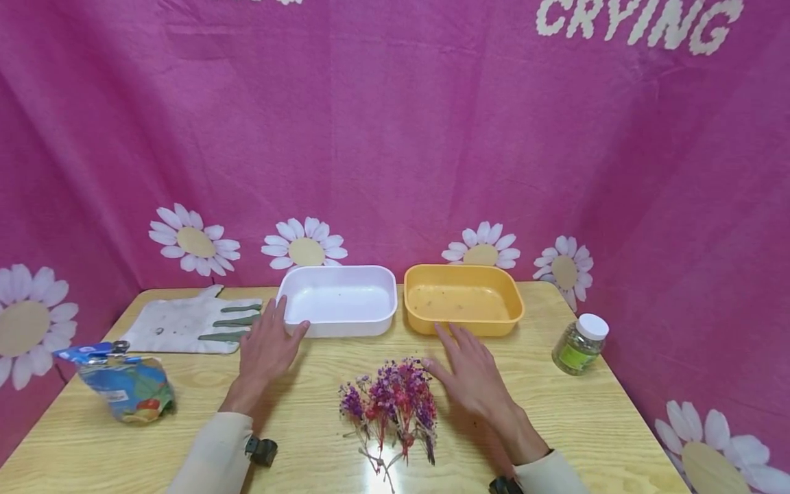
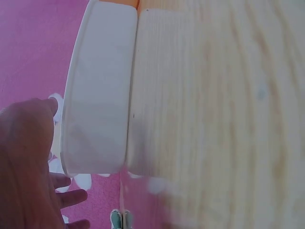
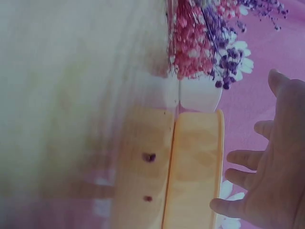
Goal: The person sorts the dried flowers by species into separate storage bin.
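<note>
My left hand [image 1: 268,343] hovers at the left front corner of a white plastic tub [image 1: 336,329], fingers spread and holding nothing. The left wrist view shows the tub's long side [image 2: 100,90] beside the thumb and fingers. In front of a yellow-orange tub [image 1: 463,326] is my right hand [image 1: 469,370], also spread and bare. Its thumb is near a bunch of dried purple and pink flowers [image 1: 398,398] lying on the table, and whether they touch cannot be told. The right wrist view has the flowers [image 3: 193,52] apart from the fingertips, above the yellow tub [image 3: 195,162].
A white work glove [image 1: 179,326] with green-striped fingers lies at the back left, near a colourful plastic pouch [image 1: 126,387]. On the right stands a clear jar [image 1: 580,346] with a white lid. A pink curtain [image 1: 395,137] with daisies hangs behind the wooden table [image 1: 308,439].
</note>
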The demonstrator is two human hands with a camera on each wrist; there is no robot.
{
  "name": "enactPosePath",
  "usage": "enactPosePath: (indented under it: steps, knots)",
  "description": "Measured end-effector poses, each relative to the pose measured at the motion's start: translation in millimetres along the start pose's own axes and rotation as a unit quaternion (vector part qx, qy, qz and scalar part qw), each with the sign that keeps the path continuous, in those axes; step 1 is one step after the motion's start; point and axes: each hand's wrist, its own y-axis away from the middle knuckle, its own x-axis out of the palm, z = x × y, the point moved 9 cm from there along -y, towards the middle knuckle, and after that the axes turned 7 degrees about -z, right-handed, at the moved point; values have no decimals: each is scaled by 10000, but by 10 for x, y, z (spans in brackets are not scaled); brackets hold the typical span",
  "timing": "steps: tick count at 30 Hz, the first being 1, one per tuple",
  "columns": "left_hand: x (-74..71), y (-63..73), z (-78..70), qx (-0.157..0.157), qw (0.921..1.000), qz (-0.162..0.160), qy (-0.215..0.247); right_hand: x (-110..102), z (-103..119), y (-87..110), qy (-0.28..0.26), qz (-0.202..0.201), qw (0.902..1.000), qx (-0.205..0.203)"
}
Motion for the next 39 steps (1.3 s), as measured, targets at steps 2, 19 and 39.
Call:
enactPosePath:
  steps: [2,19,39]
  knots:
    - [11,-1,14,-48,9998,66,175,1,16,41,-101,65,9999,34]
    - [115,-44,137,-330,9908,530,1200,105,105,343,-1124,563,9884,852]
    - [136,-41,153,-485,9729,671,2160,228,146,581,-1519,1068,9773,1017]
